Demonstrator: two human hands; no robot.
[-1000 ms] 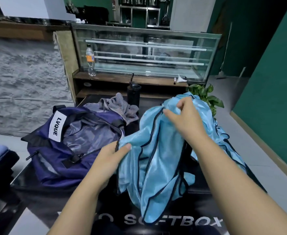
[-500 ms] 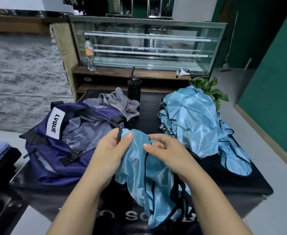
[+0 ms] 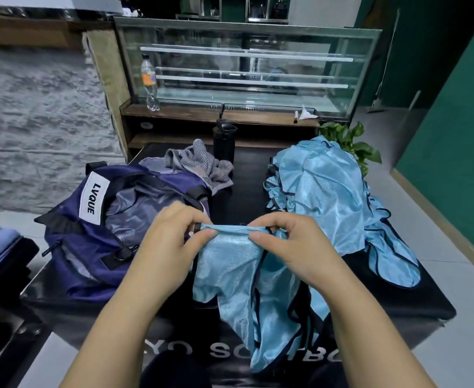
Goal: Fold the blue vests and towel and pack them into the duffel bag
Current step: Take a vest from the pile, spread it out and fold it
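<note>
The black table (image 3: pixel 247 175) spreads under my hands. Left of my grip lies the open navy duffel bag (image 3: pixel 96 247); to the right, well apart, sits the heap of blue vests (image 3: pixel 325 197). Beyond my hands, against the bag's far end, the grey towel (image 3: pixel 199 163) lies crumpled. One blue vest (image 3: pixel 230 275) hangs in front of me: my left hand (image 3: pixel 168 247) and right hand (image 3: pixel 291 245) each pinch its top edge, thumbs and fingers curled on the cloth, stretching it taut between them.
</note>
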